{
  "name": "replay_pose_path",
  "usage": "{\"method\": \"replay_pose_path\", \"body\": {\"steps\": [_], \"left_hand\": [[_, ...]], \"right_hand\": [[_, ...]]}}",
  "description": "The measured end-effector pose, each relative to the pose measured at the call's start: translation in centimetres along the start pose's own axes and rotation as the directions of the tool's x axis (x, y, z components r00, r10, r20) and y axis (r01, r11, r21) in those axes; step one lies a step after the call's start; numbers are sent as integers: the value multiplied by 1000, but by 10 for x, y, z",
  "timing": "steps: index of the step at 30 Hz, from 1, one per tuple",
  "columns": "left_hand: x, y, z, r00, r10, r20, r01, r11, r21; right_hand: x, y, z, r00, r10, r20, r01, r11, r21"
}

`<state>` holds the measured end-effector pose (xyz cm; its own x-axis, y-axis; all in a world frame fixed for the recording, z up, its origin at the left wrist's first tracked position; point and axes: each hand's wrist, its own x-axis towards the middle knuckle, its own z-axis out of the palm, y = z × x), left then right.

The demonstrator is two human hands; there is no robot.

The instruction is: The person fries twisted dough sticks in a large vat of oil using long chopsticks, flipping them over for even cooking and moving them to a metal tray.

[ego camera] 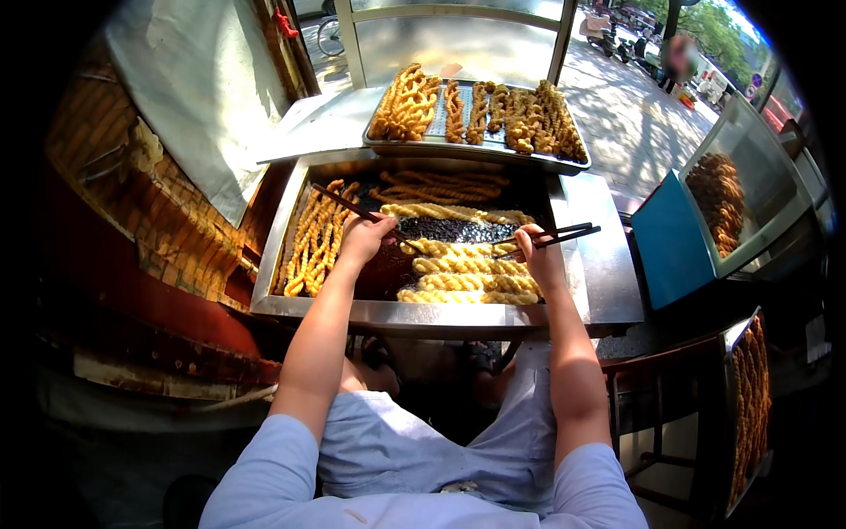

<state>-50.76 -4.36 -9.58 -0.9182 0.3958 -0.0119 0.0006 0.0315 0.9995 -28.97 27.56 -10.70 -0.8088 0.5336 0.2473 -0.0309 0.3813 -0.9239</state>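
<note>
My left hand (pixel 365 239) grips a dark chopstick (pixel 337 198) above the fryer's middle; its lower tip meets the left end of a pale twisted dough stick (pixel 449 248). A pair of dark chopsticks (pixel 568 234) is in my right hand (pixel 537 254), with their tips at that same dough stick's right part. Several more pale twists (pixel 476 283) lie side by side in the dark oil nearest me. Another pale twist (pixel 456 212) floats farther back, in front of browner ones (pixel 443 187). Golden twists (pixel 317 244) lie lengthwise along the fryer's left side.
The metal fryer rim (pixel 436 313) surrounds the oil. Behind it stands a metal tray (pixel 476 149) of fried twists. A clear-sided case (pixel 760 192) with stacked twists stands right, above another tray of twists (pixel 750 410) at lower right. A brick wall (pixel 178 231) is left.
</note>
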Motion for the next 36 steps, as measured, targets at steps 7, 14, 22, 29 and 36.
{"method": "replay_pose_path", "body": {"steps": [7, 14, 22, 29, 36], "left_hand": [[-6, 16, -18, 989, 131, -69, -98, 926, 364], [2, 0, -14, 997, -16, -72, 9, 995, -98], [12, -8, -27, 980, 159, -122, -119, 952, 283], [8, -6, -16, 996, -33, -85, 27, 997, -71], [0, 12, -1, 996, 77, -45, -67, 980, 190]], "right_hand": [[-1, 4, -33, 978, 147, -151, -123, 980, 158], [2, -7, -15, 992, 66, -105, -43, 978, 204], [3, 4, -22, 980, 118, -160, -108, 992, 65], [3, -1, -19, 988, 49, -143, -20, 980, 197], [3, 5, -16, 993, 79, -91, -77, 997, 23]]}}
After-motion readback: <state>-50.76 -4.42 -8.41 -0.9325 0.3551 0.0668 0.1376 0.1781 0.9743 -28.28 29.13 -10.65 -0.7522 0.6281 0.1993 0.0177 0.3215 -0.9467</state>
